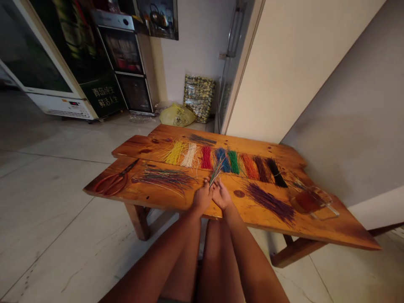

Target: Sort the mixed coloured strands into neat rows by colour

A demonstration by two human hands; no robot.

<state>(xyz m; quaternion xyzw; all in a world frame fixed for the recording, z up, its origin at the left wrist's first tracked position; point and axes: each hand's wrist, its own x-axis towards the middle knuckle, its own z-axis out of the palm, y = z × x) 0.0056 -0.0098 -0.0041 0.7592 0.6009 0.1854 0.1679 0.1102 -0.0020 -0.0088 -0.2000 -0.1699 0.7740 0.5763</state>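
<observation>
— Where do the hands sit on the desk (176,202)?

— At its near edge, about the middle. The left hand (202,198) and right hand (221,195) touch each other, and a small bundle of strands (216,171) rises from between them toward 12 o'clock.

— And behind them?

— A row of sorted strand bunches (227,162) runs from 10 o'clock across to 2 o'clock. A loose mixed pile (166,177) lies at 9 o'clock, just beside the left hand. The scissors (112,182) lie farther out at 9 o'clock, near the desk's left end.

— To the right?

— Another pile of strands (269,202) at 3 o'clock, and beyond it a glass cup (311,201). On the floor behind the desk, at 12 o'clock, a bag (176,115) rests against the wall.
</observation>
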